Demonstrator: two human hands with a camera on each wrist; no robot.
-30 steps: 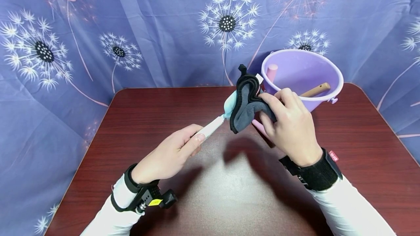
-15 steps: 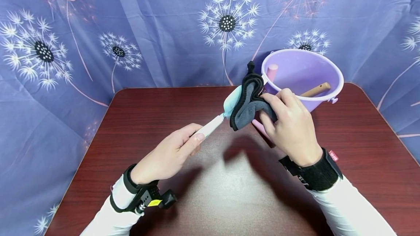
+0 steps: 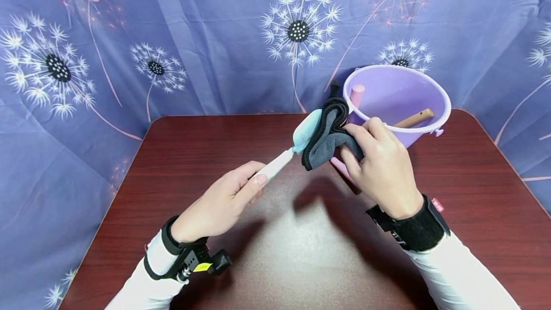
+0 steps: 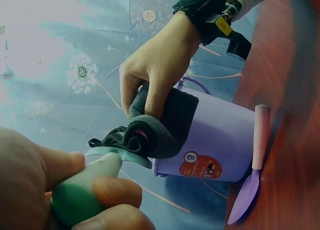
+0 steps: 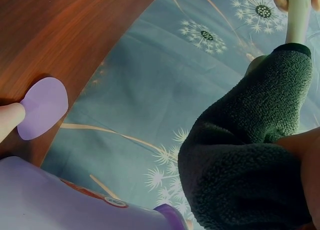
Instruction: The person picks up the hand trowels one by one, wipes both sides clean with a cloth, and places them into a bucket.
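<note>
My left hand (image 3: 221,202) grips the white handle of a small toy shovel (image 3: 304,133), its light blue blade tilted up and away. In the left wrist view the handle's end is green (image 4: 75,202). My right hand (image 3: 383,171) pinches a folded dark grey cloth (image 3: 320,153) with black edging. The cloth lies against the right side of the blade and hides part of it. Seen from the right wrist, the cloth (image 5: 250,100) bunches below the fingers and reaches the shovel. Both things are held above the table.
Behind my right hand stands a purple bucket (image 3: 413,130), with a pink handle (image 3: 357,94) and a wooden handle (image 3: 415,117) sticking up inside. A second shovel with a pink handle (image 4: 261,135) and purple blade (image 4: 245,200) lies on the table beside it. A dandelion-print curtain (image 3: 215,37) hangs behind.
The cloth's upper part has shifted right along the blade, uncovering more of the light blue surface. Both hands stay almost in place, keeping their holds.
</note>
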